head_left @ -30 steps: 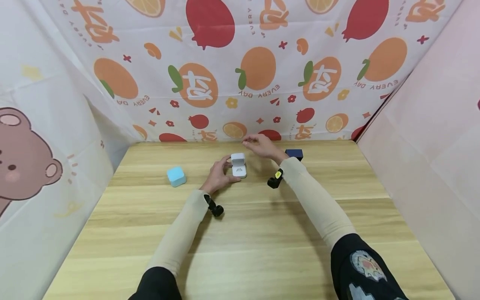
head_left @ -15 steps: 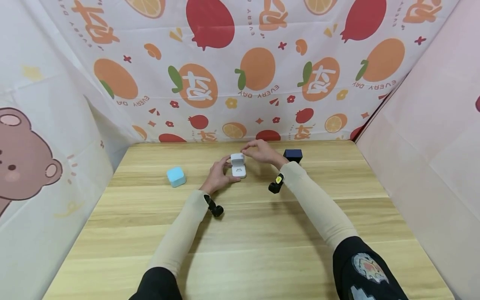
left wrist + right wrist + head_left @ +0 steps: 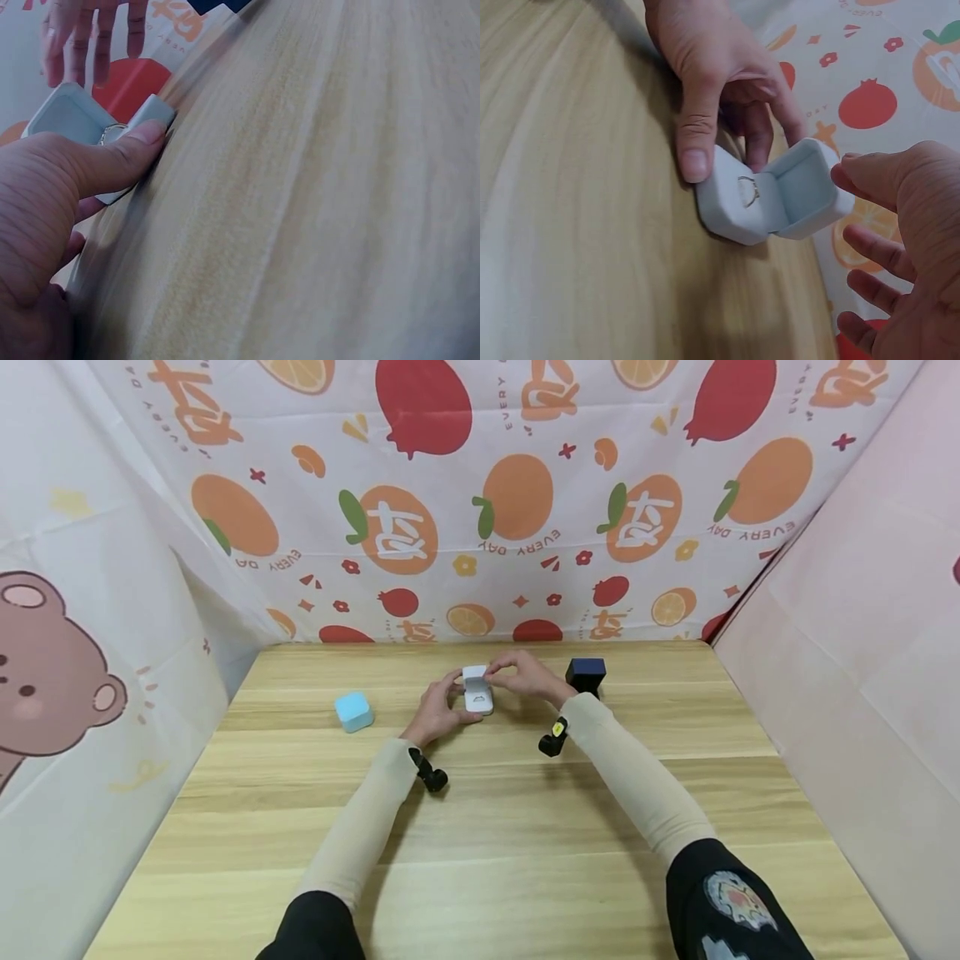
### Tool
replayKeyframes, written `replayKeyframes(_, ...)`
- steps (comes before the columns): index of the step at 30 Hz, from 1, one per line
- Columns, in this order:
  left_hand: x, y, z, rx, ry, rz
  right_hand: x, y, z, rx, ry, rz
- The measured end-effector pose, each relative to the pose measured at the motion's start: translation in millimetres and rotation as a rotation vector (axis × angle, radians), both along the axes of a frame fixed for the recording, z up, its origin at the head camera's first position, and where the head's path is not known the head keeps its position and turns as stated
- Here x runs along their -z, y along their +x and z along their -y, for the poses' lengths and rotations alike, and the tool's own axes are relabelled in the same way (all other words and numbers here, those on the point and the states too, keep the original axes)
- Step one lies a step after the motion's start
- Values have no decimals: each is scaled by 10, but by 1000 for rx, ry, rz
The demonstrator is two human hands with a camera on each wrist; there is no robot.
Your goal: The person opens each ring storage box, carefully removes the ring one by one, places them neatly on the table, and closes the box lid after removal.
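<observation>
A small white ring box (image 3: 478, 703) stands with its lid raised near the table's back edge. Inside it a thin ring (image 3: 750, 192) sits upright in the slot. My left hand (image 3: 437, 713) grips the box base from the left, with the thumb (image 3: 124, 156) along the front and fingers behind. From the right, my right hand (image 3: 527, 675) reaches to the lid (image 3: 810, 184). Its thumb and a fingertip are right at the lid's rim in the right wrist view, while the other fingers (image 3: 877, 251) are spread loosely beside it.
A light blue box (image 3: 353, 712) rests on the wooden table (image 3: 480, 860) to the left. Behind my right wrist stands a dark navy box (image 3: 587, 673). A fruit-print cloth (image 3: 517, 493) hangs along the table's back edge, with pale cloths at both sides.
My right hand has come down from above and behind the ring box to the right edge of its lid. The left hand keeps its grip and the box stays in place.
</observation>
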State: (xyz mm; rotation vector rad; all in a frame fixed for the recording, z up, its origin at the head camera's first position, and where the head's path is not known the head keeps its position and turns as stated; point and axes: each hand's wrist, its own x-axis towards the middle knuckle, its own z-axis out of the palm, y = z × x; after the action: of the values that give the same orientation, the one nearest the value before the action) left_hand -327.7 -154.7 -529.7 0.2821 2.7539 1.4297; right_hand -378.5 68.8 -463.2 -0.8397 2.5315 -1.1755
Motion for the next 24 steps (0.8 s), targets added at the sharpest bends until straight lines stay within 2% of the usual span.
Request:
replayKeyframes(10, 9, 0, -10, -3, -1, -10, 238, 2, -9, -76, 5, -73)
replayKeyframes(18, -2, 6, -18, -6, 0, -7, 341, 57, 14, -32, -23, -26)
replayKeyframes(24, -9, -6, -4, -4, -3, -2, 379, 79, 71, -27, -37, -46)
